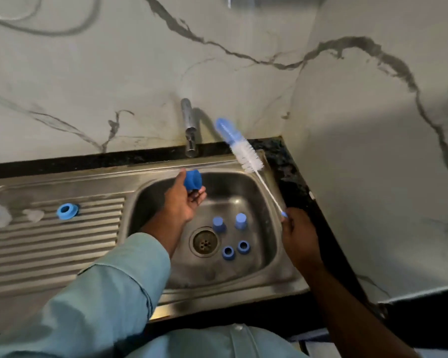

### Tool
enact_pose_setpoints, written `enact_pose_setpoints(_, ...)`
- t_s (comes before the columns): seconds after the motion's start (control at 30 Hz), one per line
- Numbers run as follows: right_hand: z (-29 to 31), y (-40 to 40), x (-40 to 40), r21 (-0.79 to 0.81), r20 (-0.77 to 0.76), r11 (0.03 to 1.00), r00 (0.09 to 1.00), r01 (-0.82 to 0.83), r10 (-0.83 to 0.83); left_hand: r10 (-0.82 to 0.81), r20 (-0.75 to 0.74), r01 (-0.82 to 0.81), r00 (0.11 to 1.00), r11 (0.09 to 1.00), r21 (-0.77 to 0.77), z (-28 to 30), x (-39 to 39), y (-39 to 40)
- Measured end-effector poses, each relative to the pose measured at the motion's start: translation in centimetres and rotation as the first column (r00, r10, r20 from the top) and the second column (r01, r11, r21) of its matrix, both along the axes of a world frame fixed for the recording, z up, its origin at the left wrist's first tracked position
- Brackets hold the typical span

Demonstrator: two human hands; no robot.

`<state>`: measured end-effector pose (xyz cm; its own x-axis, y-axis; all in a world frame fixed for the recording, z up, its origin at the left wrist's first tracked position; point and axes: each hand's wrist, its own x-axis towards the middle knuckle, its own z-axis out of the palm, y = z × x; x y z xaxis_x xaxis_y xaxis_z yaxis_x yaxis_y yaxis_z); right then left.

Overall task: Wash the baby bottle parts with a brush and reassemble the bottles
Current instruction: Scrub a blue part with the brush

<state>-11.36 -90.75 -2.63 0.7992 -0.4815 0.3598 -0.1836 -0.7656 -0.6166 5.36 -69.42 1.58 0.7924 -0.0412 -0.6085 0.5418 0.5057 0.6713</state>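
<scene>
**Head view: cap up, brush ready**

Head view shows the left hand gripping a blue cap over the sink. The right hand clenches the brush by its handle, bristles raised near the tap. I'd tilt the cap's opening toward the bristles, then twist. Four blue parts wait by the drain; a ring sits on the drainboard.
</scene>
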Motion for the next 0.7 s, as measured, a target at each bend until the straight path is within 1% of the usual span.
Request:
enact_pose_setpoints(0.1, 0.7, 1.8, -0.6, 0.034, -0.074, 0.978, 0.975, -0.205, 0.207, 0.126, 0.016, -0.126, 0.992, 0.992, -0.027, 0.9, 1.9, 4.3)
enact_pose_setpoints(0.13, 0.8, 2.1, -0.7, 0.005, -0.089, 0.964, 0.96, -0.265, 0.264, 0.162, 0.022, -0.161, 0.987, 0.986, -0.029, 1.1, 2.3, 5.6)
enact_pose_setpoints(0.2, 1.3, 2.7, -0.3, -0.1, -0.098, 0.929, 0.933, -0.356, 0.347, 0.223, 0.032, -0.222, 0.974, 0.974, -0.035, 1.6, 2.7, 7.9)
enact_pose_setpoints(0.3, 2.1, 2.9, 1.0, -0.275, -0.105, 0.856, 0.899, -0.438, 0.426, 0.309, 0.043, -0.306, 0.95, 0.95, -0.064, 2.1, 3.0, 10.4)
enact_pose_setpoints(0.43, 4.0, 3.4, 2.5, -0.365, -0.108, 0.802, 0.877, -0.473, 0.468, 0.409, 0.025, -0.404, 0.912, 0.908, -0.113, 1.8, 3.5, 13.1)
enact_pose_setpoints(0.5, 4.7, 3.9, 3.1, -0.39, -0.114, 0.777, 0.863, -0.495, 0.493, 0.42, 0.024, -0.414, 0.907, 0.902, -0.125, 1.8, 3.8, 14.0)
enact_pose_setpoints(0.57, 5.3, 4.5, 3.6, -0.433, -0.132, 0.726, 0.834, -0.535, 0.536, 0.389, 0.04, -0.381, 0.92, 0.914, -0.138, 1.8, 4.0, 14.5)
enact_pose_setpoints(0.63, 5.9, 4.8, 4.4, -0.521, -0.142, 0.649, 0.806, -0.554, 0.574, 0.324, 0.061, -0.316, 0.944, 0.943, -0.108, 2.0, 4.1, 14.9)
enact_pose_setpoints(0.7, 6.6, 4.8, 5.3, -0.62, -0.167, 0.549, 0.778, -0.56, 0.605, 0.265, 0.071, -0.264, 0.962, 0.964, -0.023, 1.8, 4.5, 15.6)
